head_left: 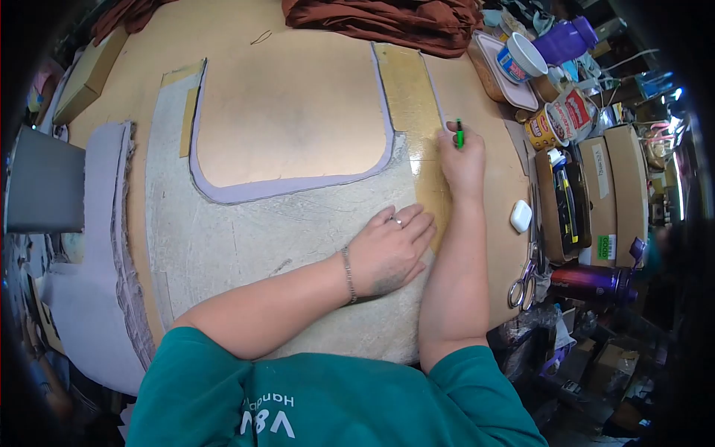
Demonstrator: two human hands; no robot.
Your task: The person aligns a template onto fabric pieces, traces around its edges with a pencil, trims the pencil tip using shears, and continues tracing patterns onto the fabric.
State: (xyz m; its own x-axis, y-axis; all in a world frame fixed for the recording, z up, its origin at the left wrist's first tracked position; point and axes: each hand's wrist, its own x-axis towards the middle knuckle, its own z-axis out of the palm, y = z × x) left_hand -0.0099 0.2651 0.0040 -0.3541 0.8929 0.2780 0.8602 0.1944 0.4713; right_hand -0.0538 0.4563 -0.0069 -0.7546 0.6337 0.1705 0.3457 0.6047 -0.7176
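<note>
A large U-shaped grey pattern piece [246, 235], patched with glossy yellowish tape [406, 89], lies on lavender fabric [294, 186] that shows as a border along the inner cutout. My left hand [395, 249], with a ring and a bracelet, rests flat on the pattern's right side, fingers extended. At the pattern's upper right outer edge, my right hand [463, 160] is closed around a green pen [459, 136]. The pen's tip is hidden by the hand.
Stacked lavender fabric [93, 261] lies left. Brown cloth [387, 22] is bunched at the back. Scissors [523, 287], a white earbud case [520, 216], a box of pens [566, 201], cups [521, 59] and a purple bottle [596, 283] line the right side.
</note>
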